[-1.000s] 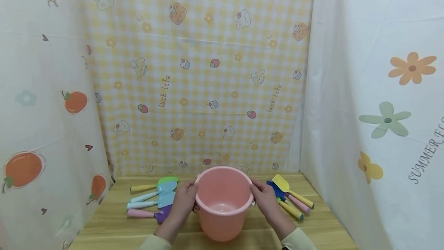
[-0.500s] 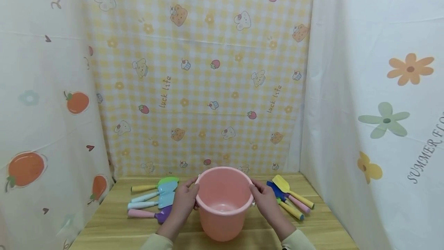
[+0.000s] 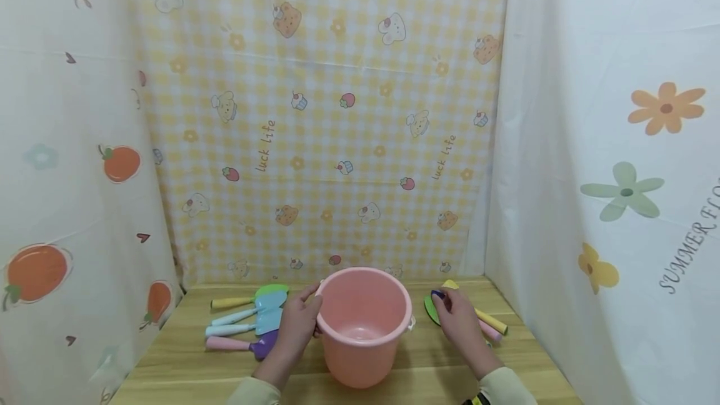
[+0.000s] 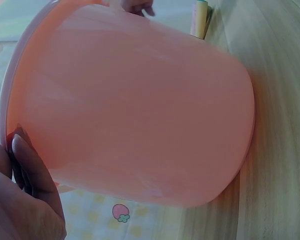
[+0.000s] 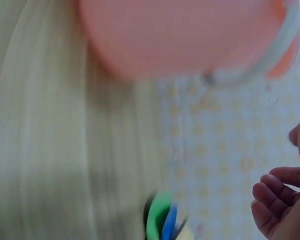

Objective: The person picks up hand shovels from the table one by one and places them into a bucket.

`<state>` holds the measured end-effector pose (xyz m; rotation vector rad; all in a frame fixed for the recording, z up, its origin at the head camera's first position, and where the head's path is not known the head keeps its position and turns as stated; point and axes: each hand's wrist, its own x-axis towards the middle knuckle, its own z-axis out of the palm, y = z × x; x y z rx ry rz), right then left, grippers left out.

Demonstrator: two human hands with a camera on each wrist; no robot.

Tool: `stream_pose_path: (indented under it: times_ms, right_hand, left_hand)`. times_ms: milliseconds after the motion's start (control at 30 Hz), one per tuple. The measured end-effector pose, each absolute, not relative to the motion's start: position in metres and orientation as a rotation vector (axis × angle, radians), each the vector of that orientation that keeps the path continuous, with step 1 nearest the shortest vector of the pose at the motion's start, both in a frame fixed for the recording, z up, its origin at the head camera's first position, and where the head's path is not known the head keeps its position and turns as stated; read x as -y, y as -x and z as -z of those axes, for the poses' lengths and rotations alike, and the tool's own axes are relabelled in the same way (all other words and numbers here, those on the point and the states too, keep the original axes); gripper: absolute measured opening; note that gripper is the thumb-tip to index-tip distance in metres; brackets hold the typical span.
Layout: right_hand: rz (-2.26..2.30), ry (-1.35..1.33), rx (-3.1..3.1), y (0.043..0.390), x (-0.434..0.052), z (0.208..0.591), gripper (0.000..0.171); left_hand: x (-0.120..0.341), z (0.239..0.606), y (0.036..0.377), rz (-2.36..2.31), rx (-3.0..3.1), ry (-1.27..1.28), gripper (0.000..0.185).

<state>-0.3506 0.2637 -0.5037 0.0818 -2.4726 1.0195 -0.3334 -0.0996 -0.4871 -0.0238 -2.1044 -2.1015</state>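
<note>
A pink bucket [image 3: 360, 361] stands upright at the middle of the wooden table. My left hand [image 3: 298, 324] grips its left rim, thumb and fingers on either side, as the left wrist view [image 4: 35, 185] also shows. Out to the right, my right hand [image 3: 458, 327] is over a group of toy shovels and hides part of them. A green blade [image 3: 430, 309], a yellow blade [image 3: 451, 284] and a yellow handle [image 3: 492, 322] show around it. In the right wrist view its fingers [image 5: 277, 200] are loosely bent with nothing between them, apart from the shovels.
Several more toy shovels lie left of the bucket: one with a green blade [image 3: 272, 290], two light blue ones [image 3: 270, 320] and one with a purple blade [image 3: 264, 345]. A white bucket handle [image 5: 285, 40] hangs at the bucket's side. Patterned cloths [image 3: 337, 130] enclose the table.
My right hand has let go of the bucket's right rim and moved right, over the shovels there. The left hand keeps its grip, and the bucket stays in place.
</note>
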Motion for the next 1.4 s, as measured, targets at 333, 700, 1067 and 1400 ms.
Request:
stream_pose_path:
  times_ms: [333,700,1067,1400]
  right_hand:
    - [-0.610,-0.102,2.584,0.362,-0.315,0.537,0.038]
    - [-0.358,-0.130,2.668,0.363,-0.323,0.550,0.027]
    - [-0.189,-0.172,2.681,0.366,-0.330,0.568,0.024]
    - [-0.178,-0.146,2.713,0.366,-0.336,0.578,0.025]
  left_hand:
    - [0.103,0.486,0.334,2.110,2.095,0.040,0.050]
    - [0.102,0.484,0.332,2.100,2.085,0.083,0.050]
    - [0.101,0.485,0.334,2.103,2.096,0.052,0.049]
    - [0.100,0.486,0.334,2.110,2.101,0.030,0.050]
